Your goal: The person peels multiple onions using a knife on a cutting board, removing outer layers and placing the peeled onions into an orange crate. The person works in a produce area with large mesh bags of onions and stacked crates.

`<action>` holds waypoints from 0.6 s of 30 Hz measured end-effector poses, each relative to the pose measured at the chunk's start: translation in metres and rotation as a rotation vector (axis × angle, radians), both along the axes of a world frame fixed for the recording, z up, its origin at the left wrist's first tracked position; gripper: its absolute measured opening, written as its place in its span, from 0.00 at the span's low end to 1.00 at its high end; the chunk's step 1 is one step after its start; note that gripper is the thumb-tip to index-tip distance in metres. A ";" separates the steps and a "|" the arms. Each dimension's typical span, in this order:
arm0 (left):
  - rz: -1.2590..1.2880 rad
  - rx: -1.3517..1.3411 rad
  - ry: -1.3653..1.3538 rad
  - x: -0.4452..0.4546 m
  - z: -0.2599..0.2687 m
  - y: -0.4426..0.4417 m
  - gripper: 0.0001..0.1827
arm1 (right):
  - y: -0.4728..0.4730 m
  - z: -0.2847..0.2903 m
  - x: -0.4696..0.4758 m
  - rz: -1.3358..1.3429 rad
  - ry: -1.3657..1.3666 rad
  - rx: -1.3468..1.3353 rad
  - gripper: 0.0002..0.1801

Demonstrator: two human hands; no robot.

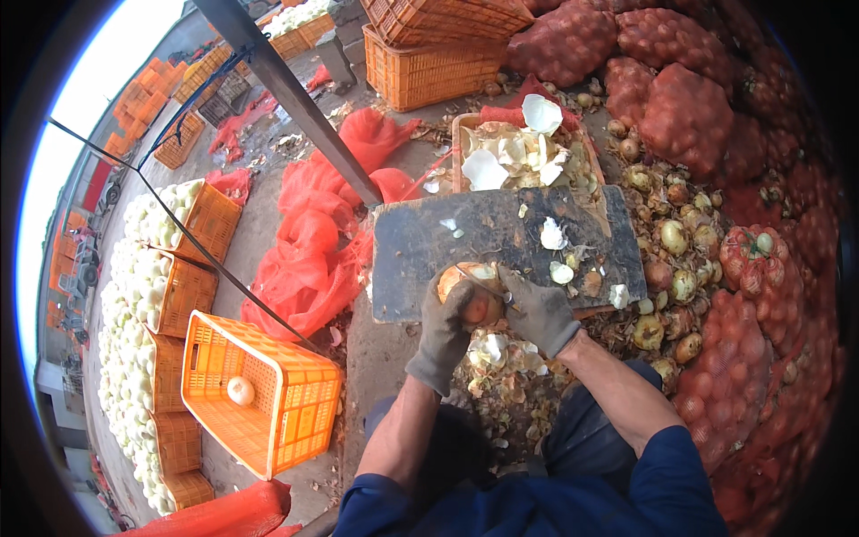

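Note:
Both my hands wear grey work gloves and meet above the near edge of a dark, worn board (409, 255). An onion (462, 274) with brown, partly loosened skin is gripped in my left hand (437, 339). Against its right side, my right hand (542, 312) holds a small knife (511, 302); its fingers hide most of the tool. White onion scraps (553, 233) and bits of dry skin lie on the board's right half. Below the hands, peelings (493, 352) cover the ground between my knees.
Beyond the board stands a crate of peelings (513, 154). Loose onions (674, 236) and red mesh sacks (721, 362) crowd the right. At left, an orange crate (309, 396) holds one peeled onion (240, 390), near filled crates (188, 288). A metal post (302, 101) and dark cable (221, 262) cross the left side.

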State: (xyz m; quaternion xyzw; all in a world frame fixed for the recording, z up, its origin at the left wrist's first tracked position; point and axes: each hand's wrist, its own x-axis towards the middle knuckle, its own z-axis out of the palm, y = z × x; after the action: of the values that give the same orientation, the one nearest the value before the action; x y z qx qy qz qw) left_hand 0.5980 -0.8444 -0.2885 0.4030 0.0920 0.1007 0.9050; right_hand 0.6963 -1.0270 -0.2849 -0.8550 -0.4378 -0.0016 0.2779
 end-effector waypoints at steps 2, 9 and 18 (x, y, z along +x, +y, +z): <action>-0.020 -0.091 0.000 -0.003 -0.003 0.000 0.33 | -0.002 -0.008 0.001 0.012 -0.031 0.067 0.44; -0.025 -0.212 -0.049 -0.010 0.011 0.000 0.34 | -0.014 -0.009 -0.001 0.018 -0.062 0.149 0.37; -0.065 -0.314 -0.005 -0.008 0.011 -0.001 0.34 | -0.007 -0.007 0.008 0.027 -0.091 0.225 0.31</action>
State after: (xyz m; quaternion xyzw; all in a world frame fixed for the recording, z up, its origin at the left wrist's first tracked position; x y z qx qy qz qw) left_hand 0.5897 -0.8456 -0.2780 0.2592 0.0913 0.0566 0.9598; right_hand 0.7045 -1.0345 -0.2924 -0.8115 -0.4583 -0.0857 0.3521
